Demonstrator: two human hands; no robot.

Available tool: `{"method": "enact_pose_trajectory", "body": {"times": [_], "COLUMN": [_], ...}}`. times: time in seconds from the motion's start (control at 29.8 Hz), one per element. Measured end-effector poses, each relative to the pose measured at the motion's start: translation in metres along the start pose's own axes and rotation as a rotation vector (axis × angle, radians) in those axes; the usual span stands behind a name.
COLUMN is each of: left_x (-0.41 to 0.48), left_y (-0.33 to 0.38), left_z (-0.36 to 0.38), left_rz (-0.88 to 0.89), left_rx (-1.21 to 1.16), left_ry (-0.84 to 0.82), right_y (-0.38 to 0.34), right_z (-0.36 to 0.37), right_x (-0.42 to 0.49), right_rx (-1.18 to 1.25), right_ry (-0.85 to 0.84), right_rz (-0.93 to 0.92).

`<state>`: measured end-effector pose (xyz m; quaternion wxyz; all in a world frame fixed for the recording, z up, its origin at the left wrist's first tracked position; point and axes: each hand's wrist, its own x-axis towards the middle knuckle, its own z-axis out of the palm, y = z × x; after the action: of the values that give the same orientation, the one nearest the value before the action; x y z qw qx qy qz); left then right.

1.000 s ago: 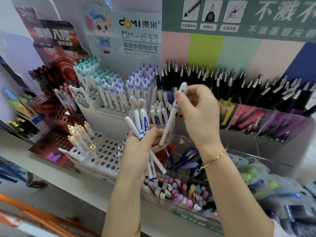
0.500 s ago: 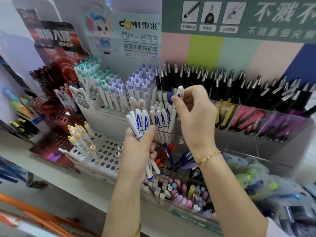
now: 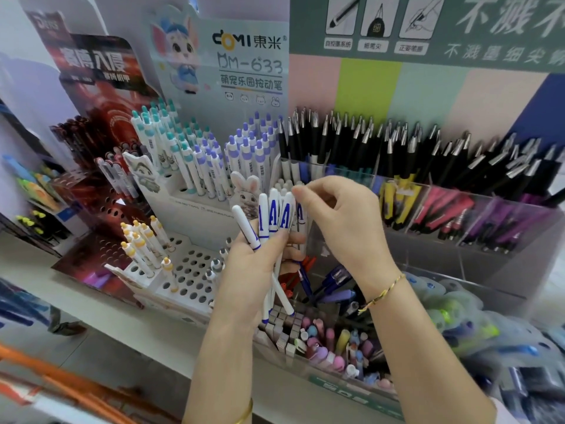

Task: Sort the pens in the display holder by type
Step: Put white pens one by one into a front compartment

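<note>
White pens (image 3: 273, 215) were gripped bundled in the left hand (image 3: 247, 270), rightmost pen (image 3: 301, 214) was pinched by curled right hand (image 3: 342, 221).

Gold bracelet (image 3: 382, 291), gold bangle (image 3: 244, 414)

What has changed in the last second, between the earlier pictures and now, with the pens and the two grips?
The right grip brought its single white pen down and left, to just beside the bundle of white pens; it seems to pinch the cap still. The left grip holds the bundle as before, and the display holder has not moved.
</note>
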<state>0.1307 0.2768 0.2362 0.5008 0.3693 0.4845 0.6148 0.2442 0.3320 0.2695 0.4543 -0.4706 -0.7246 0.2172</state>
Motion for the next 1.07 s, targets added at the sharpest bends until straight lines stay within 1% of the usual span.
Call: {"method": "enact_pose_trajectory", "body": {"times": [0.03,0.07,0.1,0.17,0.27,0.34,0.44,0.5,0.6,0.7,0.87,0.94,1.04,1.07], "left_x": [0.000,0.000,0.000,0.002,0.007,0.009,0.010,0.010,0.008,0.006,0.005,0.003,0.001,0.001], "left_y": [0.000,0.001,0.001,0.000,-0.003,-0.004,-0.004,-0.003,-0.001,0.000,0.001,0.001,0.001,0.001], "left_z": [0.001,0.002,0.003,0.004,0.001,-0.002,-0.003,-0.002,0.000,0.001,-0.001,-0.001,0.000,0.001], "left_rz": [0.004,0.007,0.007,0.007,0.011,0.018,0.033,0.035,0.033,0.036,0.028,0.040,0.050,0.052], "left_rx": [-0.007,-0.021,-0.038,-0.062,-0.066,-0.063,-0.054,-0.058,-0.048,-0.065,-0.077,-0.052,-0.002,0.016], "left_ry": [-0.017,-0.032,-0.037,-0.001,0.108,0.146,0.168,0.155,0.142,0.115,0.067,0.018,-0.043,-0.053], "right_y": [-0.002,-0.002,-0.002,-0.001,-0.007,-0.010,-0.010,-0.008,0.000,0.011,0.027,0.026,0.015,0.009], "right_z": [-0.001,-0.001,-0.001,-0.001,-0.007,-0.010,-0.009,-0.005,0.005,0.012,0.023,0.021,0.007,0.002], "right_x": [-0.001,-0.001,0.000,0.004,0.012,0.014,0.014,0.014,0.010,0.003,-0.005,-0.006,-0.002,0.000], "right_rx": [0.061,0.113,0.139,0.172,0.212,0.169,0.117,0.073,-0.002,-0.064,-0.246,-0.236,-0.094,-0.038], "right_ry": [-0.084,-0.133,-0.123,0.024,0.277,0.363,0.416,0.399,0.301,0.201,0.076,0.061,0.132,0.128], "right_rz": [0.035,0.064,0.068,0.048,-0.024,-0.099,-0.168,-0.182,-0.167,-0.109,-0.007,0.018,0.002,-0.007]}}
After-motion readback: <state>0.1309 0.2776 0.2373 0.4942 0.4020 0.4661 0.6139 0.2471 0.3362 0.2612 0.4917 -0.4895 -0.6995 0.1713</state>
